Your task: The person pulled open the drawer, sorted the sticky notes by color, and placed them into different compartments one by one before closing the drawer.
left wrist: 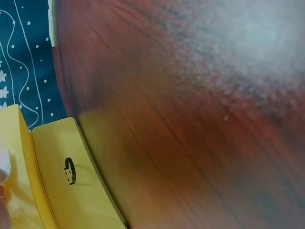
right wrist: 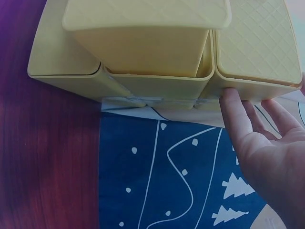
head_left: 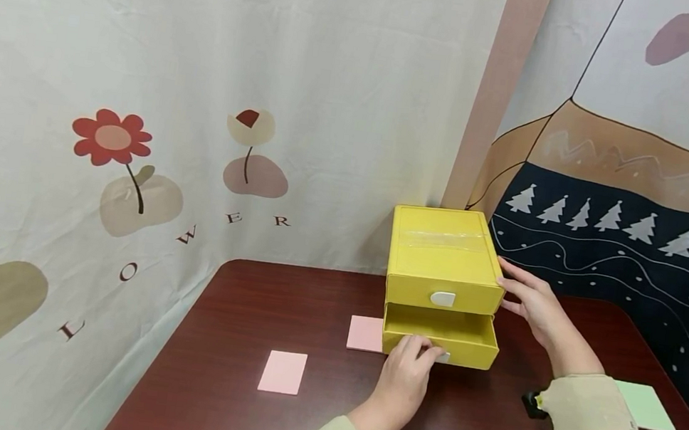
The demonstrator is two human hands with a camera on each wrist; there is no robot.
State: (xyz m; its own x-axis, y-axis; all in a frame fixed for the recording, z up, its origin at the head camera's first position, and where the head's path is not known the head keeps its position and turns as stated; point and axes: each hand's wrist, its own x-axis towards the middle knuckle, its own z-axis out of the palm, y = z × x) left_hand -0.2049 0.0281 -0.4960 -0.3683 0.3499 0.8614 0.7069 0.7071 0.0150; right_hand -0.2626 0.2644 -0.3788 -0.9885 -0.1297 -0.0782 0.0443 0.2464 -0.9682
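Observation:
A yellow drawer box stands at the back of the table. Its tiers show side by side in the right wrist view, where the middle drawer sticks out. My left hand is at this drawer's front and pinches its white handle. Only a little of that hand shows at the edge of the left wrist view. The bottom drawer, with a dark handle, is closed. My right hand rests its extended fingers against the side of the box near the top. Inside the pulled-out drawer I see only bare yellow.
Pink paper squares lie to the left, one partly behind the box. Green paper sheets are at the right edge, partly under the right sleeve. A small black object sits by that sleeve. A printed curtain hangs behind the table.

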